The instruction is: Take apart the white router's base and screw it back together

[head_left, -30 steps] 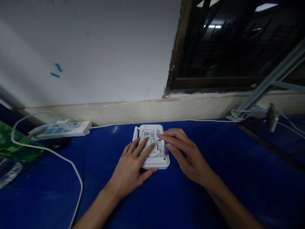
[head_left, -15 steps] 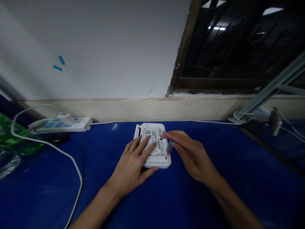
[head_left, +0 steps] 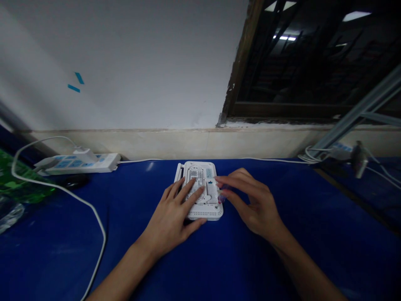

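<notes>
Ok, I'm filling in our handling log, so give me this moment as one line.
left hand: flat on underside-up white router | right hand: fingers over router's right edge | nearby: power strip, blue table cover

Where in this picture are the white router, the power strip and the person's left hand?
White router [head_left: 212, 193]: head view, on its perforated underside.
Power strip [head_left: 94, 164]: head view, on its white casing.
Left hand [head_left: 171, 219]: head view, on the back of the hand.

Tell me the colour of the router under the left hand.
The router is white, best seen in the head view.
</notes>
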`<state>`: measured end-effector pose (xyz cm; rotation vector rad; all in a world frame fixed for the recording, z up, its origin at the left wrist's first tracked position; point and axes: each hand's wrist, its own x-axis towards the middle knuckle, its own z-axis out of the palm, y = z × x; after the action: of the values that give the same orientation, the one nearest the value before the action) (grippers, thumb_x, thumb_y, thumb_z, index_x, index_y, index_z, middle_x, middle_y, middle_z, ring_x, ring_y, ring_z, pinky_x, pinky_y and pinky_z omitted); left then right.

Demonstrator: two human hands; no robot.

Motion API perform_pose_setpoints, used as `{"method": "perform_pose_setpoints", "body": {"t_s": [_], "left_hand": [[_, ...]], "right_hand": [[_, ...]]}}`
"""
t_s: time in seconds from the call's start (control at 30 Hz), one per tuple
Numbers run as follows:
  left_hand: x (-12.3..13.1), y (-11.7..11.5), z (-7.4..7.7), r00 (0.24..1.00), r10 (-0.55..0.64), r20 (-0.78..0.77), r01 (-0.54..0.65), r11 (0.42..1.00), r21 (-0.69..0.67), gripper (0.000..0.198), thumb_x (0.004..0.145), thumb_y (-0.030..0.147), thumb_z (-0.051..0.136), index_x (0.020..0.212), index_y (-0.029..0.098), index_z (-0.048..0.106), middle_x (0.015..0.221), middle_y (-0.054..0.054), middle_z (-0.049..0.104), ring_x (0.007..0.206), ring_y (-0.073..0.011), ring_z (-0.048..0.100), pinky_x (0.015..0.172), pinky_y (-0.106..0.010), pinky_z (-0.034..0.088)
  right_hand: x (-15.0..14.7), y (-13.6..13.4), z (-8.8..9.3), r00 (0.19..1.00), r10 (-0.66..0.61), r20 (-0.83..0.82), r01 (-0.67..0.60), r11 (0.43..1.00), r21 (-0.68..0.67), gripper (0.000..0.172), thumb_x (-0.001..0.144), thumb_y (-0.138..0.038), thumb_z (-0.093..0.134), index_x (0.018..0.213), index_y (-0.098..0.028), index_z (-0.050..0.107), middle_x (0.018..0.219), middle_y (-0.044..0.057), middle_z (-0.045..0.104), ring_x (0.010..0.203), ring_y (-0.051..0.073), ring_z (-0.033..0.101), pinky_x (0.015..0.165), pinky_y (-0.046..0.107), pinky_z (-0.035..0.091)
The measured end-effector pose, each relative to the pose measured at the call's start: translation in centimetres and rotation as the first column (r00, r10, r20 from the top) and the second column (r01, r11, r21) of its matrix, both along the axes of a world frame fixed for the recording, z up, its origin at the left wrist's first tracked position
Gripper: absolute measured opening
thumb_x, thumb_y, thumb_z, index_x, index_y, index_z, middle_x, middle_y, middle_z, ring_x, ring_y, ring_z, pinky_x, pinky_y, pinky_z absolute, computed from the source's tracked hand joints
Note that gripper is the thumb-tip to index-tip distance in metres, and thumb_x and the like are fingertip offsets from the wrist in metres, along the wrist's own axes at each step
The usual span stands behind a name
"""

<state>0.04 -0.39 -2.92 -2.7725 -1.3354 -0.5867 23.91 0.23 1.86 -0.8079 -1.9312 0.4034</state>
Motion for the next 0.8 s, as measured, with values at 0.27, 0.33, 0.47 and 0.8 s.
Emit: {"method": "perform_pose_setpoints", "body": {"t_s": [0.27, 0.33, 0.47, 0.8], "left_hand": [[0.00, 0.05, -0.24, 1.000, 0.005, 0.014, -0.005, 1.000, -0.003, 0.075, 0.094, 0.058, 0.063, 0.158, 0.032, 0.034, 0.165, -0.008, 0.032, 0.149, -0.0373, 0.031, 0.117, -0.059, 0.036], [-0.03, 0.03, -0.24, 1.000, 0.004, 0.015, -0.004, 1.000, -0.009, 0.075, 0.094, 0.059, 0.062, 0.158, 0.032, 0.034, 0.165, -0.007, 0.033, 0.150, -0.0373, 0.031, 0.117, -0.060, 0.035], [-0.07, -0.03, -0.19, 1.000, 0.004, 0.015, -0.004, 1.000, -0.023, 0.075, 0.094, 0.058, 0.062, 0.158, 0.031, 0.035, 0.165, -0.008, 0.033, 0.150, -0.0373, 0.030, 0.119, -0.059, 0.033], [-0.09, 0.04, -0.22, 1.000, 0.002, 0.003, -0.001, 1.000, -0.022, 0.075, 0.094, 0.060, 0.061, 0.157, 0.029, 0.036, 0.165, -0.009, 0.032, 0.150, -0.0374, 0.029, 0.119, -0.058, 0.032]], "right_hand": [[0.43, -0.26, 0.27, 0.998, 0.007, 0.067, -0.003, 0.998, -0.063, 0.044, 0.104, -0.015, 0.048, 0.143, -0.032, 0.057, 0.131, 0.006, 0.066, 0.124, 0.022, 0.056, 0.104, 0.043, 0.046], [0.52, -0.16, 0.30, 0.999, 0.031, 0.043, -0.029, 0.999, -0.046, 0.043, 0.102, -0.013, 0.051, 0.140, -0.032, 0.060, 0.125, 0.005, 0.070, 0.117, 0.021, 0.060, 0.099, 0.041, 0.049], [0.67, 0.31, -0.05, 0.999, -0.047, 0.003, 0.047, 0.999, 0.025, 0.032, 0.093, -0.016, 0.069, 0.122, -0.030, 0.072, 0.092, 0.002, 0.069, 0.086, 0.019, 0.063, 0.075, 0.035, 0.052], [0.34, -0.27, 0.04, 0.995, -0.020, 0.098, 0.021, 1.000, -0.018, 0.043, 0.100, -0.015, 0.056, 0.141, -0.031, 0.059, 0.120, 0.004, 0.073, 0.110, 0.020, 0.067, 0.096, 0.039, 0.052]]}}
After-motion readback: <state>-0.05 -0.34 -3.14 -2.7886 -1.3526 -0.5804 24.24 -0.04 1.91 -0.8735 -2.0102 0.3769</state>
